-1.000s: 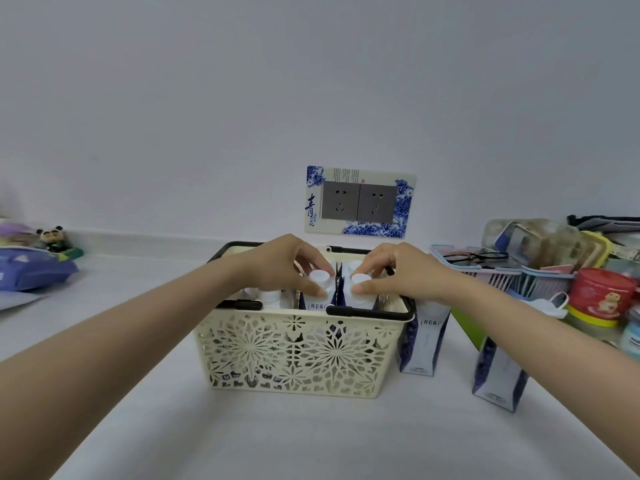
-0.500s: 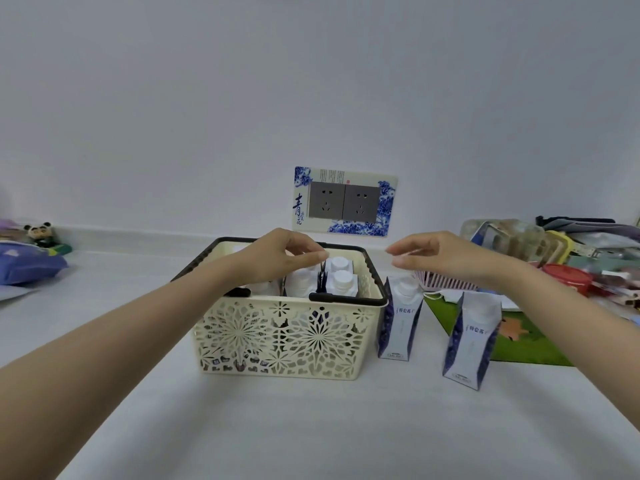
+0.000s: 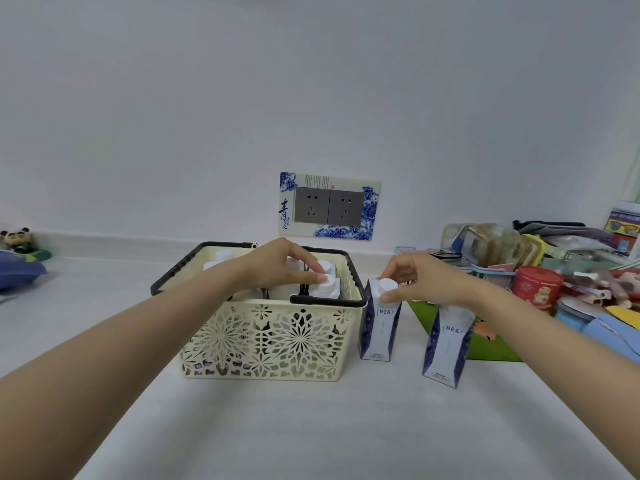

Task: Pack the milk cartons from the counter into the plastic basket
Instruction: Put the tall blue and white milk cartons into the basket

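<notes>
A cream plastic basket (image 3: 266,341) with lacy cut-out walls and a dark rim sits on the smooth pale surface (image 3: 311,427), holding round-capped cartons. The left hand (image 3: 277,268) rests its fingertips on one carton's cap (image 3: 325,284) inside. The right hand (image 3: 420,278) pinches the top of a tapered blue-and-white carton (image 3: 379,323) just beside the basket. Another carton (image 3: 448,344) stands near.

Both forearms are bare to the frame edge, with no sleeves, rings or watches showing.
</notes>
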